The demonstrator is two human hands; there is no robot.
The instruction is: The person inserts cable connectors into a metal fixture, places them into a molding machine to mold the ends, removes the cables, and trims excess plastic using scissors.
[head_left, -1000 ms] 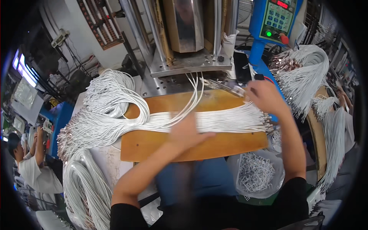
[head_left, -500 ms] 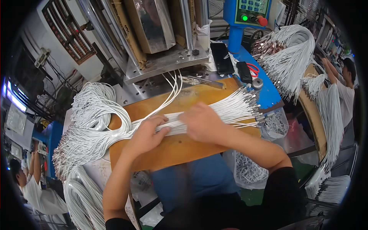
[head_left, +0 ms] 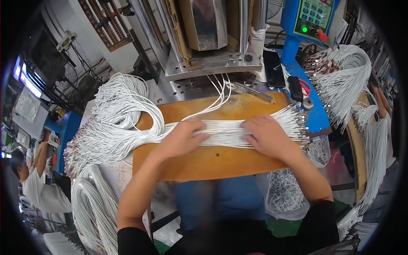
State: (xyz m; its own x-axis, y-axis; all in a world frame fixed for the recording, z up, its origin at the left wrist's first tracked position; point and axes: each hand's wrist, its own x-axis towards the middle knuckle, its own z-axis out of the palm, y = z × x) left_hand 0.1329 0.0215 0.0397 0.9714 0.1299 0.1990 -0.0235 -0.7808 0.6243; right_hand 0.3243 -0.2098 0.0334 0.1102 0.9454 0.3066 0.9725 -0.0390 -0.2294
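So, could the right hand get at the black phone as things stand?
Probably yes: the right hand would have to leave the white cables, but nothing tall seems to stand between it and the black phone.

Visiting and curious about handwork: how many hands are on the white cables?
2: the left hand, over the left half of the brown board; the right hand, nearer the right ends of the white cables.

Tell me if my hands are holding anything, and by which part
The left hand lies over the white cable bundle near its middle, the right hand closer to its right connector ends. Whether either grips it cannot be told.
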